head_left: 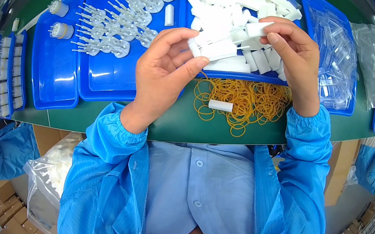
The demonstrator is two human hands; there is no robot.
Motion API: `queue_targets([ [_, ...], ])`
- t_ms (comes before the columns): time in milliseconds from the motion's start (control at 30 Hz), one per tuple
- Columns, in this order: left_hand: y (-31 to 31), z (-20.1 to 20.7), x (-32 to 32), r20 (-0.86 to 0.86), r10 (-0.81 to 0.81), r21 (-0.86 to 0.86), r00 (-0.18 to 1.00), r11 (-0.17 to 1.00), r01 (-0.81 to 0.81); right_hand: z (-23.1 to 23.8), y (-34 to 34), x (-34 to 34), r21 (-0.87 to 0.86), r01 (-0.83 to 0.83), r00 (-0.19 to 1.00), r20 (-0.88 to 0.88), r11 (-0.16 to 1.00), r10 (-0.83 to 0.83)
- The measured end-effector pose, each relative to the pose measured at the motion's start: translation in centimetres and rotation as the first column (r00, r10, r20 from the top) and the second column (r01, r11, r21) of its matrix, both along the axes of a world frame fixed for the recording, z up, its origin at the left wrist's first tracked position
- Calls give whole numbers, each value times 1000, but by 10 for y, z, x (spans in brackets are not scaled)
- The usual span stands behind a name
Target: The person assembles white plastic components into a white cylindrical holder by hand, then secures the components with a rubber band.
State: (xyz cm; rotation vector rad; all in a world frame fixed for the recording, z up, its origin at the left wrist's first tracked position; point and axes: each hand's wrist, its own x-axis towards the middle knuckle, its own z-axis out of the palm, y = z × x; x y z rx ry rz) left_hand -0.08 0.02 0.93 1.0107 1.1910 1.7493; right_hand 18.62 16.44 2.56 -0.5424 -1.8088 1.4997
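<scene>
The left hand (164, 66) pinches a white piece (192, 47) between thumb and fingertips, bands (256, 99) lie below and between the hands, and the right hand (297, 56) pinches a white block (258, 28) between thumb and curled fingers, clear sleeves (331, 54) to its right. Both held parts should prove light, the block probably soft and easily dented; grip lightly at the outer ends.
</scene>
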Motion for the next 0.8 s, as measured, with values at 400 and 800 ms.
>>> queue_targets([
  [400, 0, 1, 2, -28, -4, -8, 1000, 1000, 3, -5, 6, 3, -87, 4, 993, -118, 996, -14],
  [800, 0, -4, 3, -239, 8, 99, 971, 995, 16, 6, -9, 1, 113, 119, 992, -55, 986, -113],
])
